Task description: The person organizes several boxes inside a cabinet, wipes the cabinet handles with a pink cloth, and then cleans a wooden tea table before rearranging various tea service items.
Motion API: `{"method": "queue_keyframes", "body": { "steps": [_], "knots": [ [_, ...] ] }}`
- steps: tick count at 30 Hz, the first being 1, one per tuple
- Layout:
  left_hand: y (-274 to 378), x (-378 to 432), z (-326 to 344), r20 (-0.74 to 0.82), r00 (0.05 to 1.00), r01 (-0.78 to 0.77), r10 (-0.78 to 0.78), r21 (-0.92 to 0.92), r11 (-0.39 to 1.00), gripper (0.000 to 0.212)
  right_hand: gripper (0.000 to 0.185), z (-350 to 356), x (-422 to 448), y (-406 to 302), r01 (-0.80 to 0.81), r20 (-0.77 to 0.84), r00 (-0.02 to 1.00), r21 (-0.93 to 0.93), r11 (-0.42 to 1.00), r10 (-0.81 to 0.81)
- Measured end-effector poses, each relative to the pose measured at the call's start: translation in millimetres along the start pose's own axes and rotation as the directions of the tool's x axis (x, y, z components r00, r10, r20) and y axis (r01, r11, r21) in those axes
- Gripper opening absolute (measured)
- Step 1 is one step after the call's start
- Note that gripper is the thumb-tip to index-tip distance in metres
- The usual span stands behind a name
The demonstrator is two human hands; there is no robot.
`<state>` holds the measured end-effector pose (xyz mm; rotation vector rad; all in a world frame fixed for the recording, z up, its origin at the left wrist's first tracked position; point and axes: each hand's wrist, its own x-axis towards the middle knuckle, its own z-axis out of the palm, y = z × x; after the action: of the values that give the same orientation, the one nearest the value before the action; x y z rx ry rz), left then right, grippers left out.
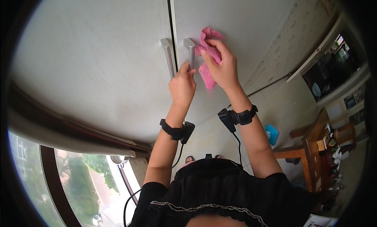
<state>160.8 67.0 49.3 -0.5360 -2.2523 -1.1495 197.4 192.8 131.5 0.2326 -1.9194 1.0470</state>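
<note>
My left hand [182, 87] is closed around the lower end of a silver bar handle [191, 53] on the right-hand white cabinet door [235, 12]. A crumpled pink cloth [207, 75] is gripped in my right hand [224, 65], just to the right of that handle. The cloth hangs below my fingers, and its top folds out above them. A matching silver handle [168, 54] is fixed to the left-hand white door [97, 44], across a dark gap between the doors. Black straps with small devices circle both my wrists.
Black cables [239, 150] run from the wrist devices towards my body. At lower left is a window [79, 180] with a curtain rail above it. A blue container [271, 134] stands on the tiled floor, near wooden furniture [306, 147] crowded with small items.
</note>
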Motion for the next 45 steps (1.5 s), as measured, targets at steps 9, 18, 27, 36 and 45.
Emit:
{"method": "queue_keyframes", "body": {
  "steps": [9,18,27,36,45],
  "knots": [
    [-17.7,17.9,11.4,0.012,1.000,0.012,-0.014,0.150,0.989,0.019,0.037,31.0,28.4,-1.4,0.155,0.158,0.980,-0.196,0.968,-0.125],
    [-13.8,23.5,6.5,-0.004,0.999,-0.039,0.041,0.242,0.969,0.022,0.026,46.1,9.0,37.2,-0.006,-0.040,0.999,0.141,0.990,0.012],
    [11.8,30.5,-40.5,-0.056,0.998,-0.004,0.016,0.210,0.978,0.018,0.023,70.4,-66.8,84.5,-0.493,0.227,0.867,0.264,0.829,0.444],
    [-15.6,22.4,-7.0,0.138,0.983,-0.156,0.120,0.286,0.946,0.020,0.023,83.9,-132.6,128.6,-0.515,0.324,0.832,0.155,0.843,0.449],
    [-24.6,22.0,-18.6,0.313,0.944,-0.202,0.104,0.297,0.933,0.019,0.017,75.6,-180.7,168.3,-0.431,0.225,0.852,-0.210,0.878,0.472]
  ]
}}
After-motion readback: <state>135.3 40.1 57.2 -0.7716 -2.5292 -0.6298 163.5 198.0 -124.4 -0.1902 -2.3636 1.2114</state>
